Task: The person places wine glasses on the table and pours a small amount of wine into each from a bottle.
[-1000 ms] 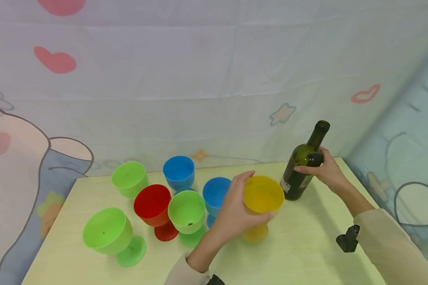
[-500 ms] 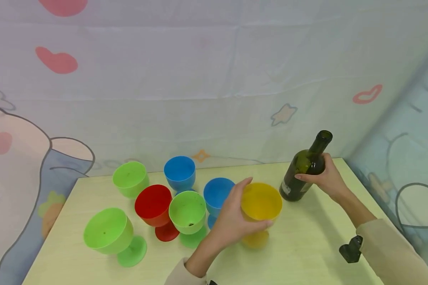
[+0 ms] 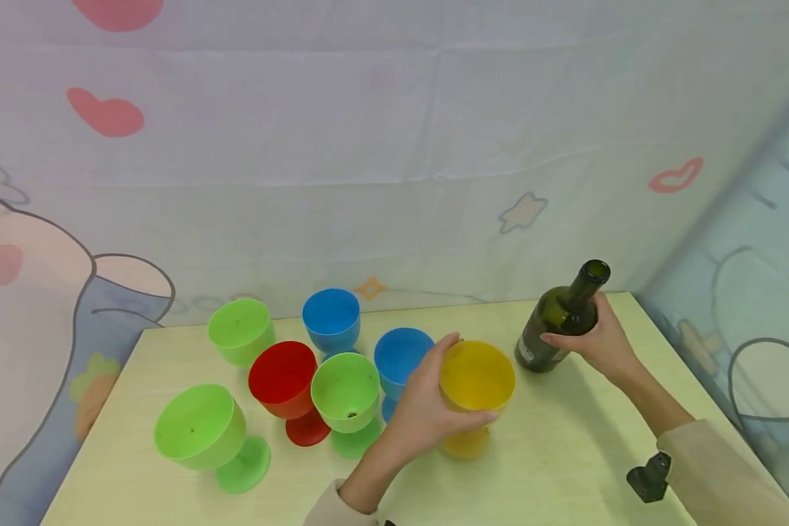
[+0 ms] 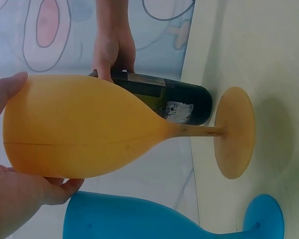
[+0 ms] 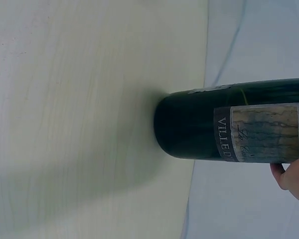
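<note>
My left hand (image 3: 427, 413) holds a yellow goblet (image 3: 477, 380) round its bowl, thumb on the near side. The goblet is upright; in the left wrist view its foot (image 4: 234, 133) appears slightly above the table, its shadow set apart. A dark green wine bottle (image 3: 555, 321) stands near the back right, its neck bare at the top. My right hand (image 3: 601, 340) grips the bottle's upper body. In the right wrist view the bottle's label (image 5: 259, 132) shows, and only part of that hand. Whether the bottle's base touches the table cannot be told.
Left of the yellow goblet stand two blue goblets (image 3: 402, 358), a red goblet (image 3: 283, 376) and three green goblets (image 3: 200, 427), close together on the pale table (image 3: 552, 467). A printed cloth (image 3: 302, 183) hangs behind, another (image 3: 763, 292) along the right.
The bottle's neck has come down in the head view while its base has barely shifted. My left hand has brought the yellow goblet slightly left and nearer. The other goblets stay put.
</note>
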Action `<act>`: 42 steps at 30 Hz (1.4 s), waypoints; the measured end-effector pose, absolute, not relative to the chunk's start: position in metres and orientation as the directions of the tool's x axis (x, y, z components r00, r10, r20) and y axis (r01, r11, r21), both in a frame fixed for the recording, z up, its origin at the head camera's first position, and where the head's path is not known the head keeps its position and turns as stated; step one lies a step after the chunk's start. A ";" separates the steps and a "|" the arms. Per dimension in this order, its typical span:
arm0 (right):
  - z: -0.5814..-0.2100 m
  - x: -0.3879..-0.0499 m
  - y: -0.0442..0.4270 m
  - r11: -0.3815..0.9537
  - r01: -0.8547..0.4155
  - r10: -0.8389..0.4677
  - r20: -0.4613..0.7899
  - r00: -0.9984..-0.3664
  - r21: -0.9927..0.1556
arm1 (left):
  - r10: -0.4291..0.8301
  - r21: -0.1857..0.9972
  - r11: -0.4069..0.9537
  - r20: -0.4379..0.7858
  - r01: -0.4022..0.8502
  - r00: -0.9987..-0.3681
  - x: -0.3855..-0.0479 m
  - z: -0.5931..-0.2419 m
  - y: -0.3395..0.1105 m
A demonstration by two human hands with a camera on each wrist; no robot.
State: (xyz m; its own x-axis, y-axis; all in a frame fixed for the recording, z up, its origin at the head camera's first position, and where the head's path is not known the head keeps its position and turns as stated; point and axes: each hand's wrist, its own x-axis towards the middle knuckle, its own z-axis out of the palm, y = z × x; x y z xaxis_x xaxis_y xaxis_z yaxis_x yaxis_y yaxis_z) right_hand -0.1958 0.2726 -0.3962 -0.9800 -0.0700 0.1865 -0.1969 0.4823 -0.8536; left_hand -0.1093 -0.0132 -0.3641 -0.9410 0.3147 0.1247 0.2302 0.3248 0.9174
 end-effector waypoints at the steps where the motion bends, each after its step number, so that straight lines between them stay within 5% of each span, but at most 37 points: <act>1: -0.396 -0.195 0.272 0.485 -0.193 -0.067 0.184 -0.981 -0.853 | 0.314 0.915 0.330 0.127 0.234 -0.941 -0.109 -0.364 -0.013; 18: -0.394 -0.190 0.267 0.513 -0.141 0.033 0.184 -0.982 -0.847 | 0.343 0.903 0.338 0.143 0.264 -0.928 -0.108 -0.362 -0.012; 42: -0.368 -0.155 0.269 0.700 -0.205 -0.080 0.210 -0.974 -0.684 | 0.320 0.913 0.249 0.238 0.324 -0.917 -0.106 -0.363 -0.011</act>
